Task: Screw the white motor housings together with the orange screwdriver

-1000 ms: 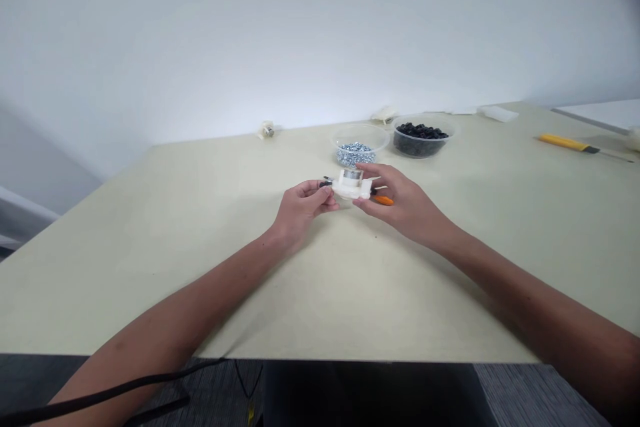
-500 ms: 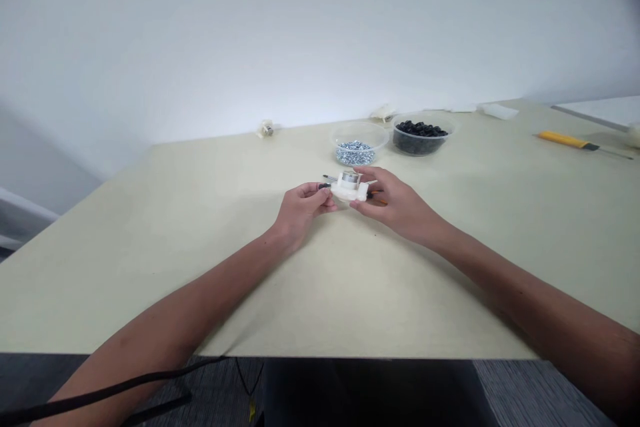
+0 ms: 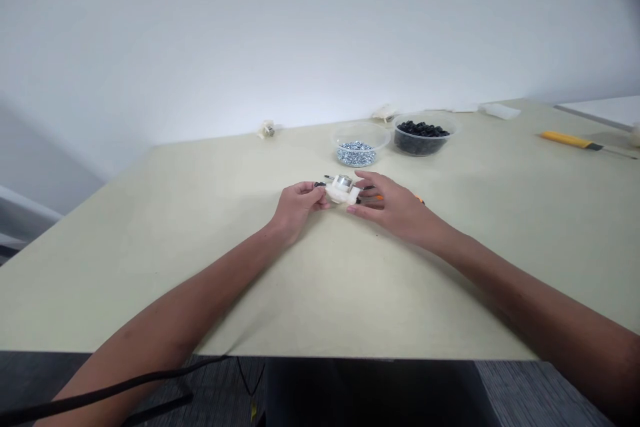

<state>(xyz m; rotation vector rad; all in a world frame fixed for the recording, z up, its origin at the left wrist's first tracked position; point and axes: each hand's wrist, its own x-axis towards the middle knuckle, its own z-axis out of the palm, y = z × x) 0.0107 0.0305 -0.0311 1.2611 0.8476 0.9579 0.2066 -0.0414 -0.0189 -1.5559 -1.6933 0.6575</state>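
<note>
My left hand (image 3: 300,205) pinches the black piece at the left end of a white plastic part with a round silver motor (image 3: 343,182) set in its top. My right hand (image 3: 393,203) is at the other end of the part, thumb and fingers spread apart around it with a small gap. Behind the part and under my right hand lies a screwdriver with an orange handle (image 3: 380,198); most of it is hidden, and its dark tip shows to the left of the motor.
Beyond my hands, a clear tub (image 3: 356,155) holds small silver screws. A second tub (image 3: 423,140) is filled with black pieces. Similar white parts (image 3: 267,129) sit by the wall. A yellow-handled screwdriver (image 3: 570,140) lies at right. A black cable (image 3: 125,383) crosses the lower left.
My right hand's fingers have loosened from the white part and spread. The part has shifted slightly left and turned in my left hand. More of the orange handle shows.
</note>
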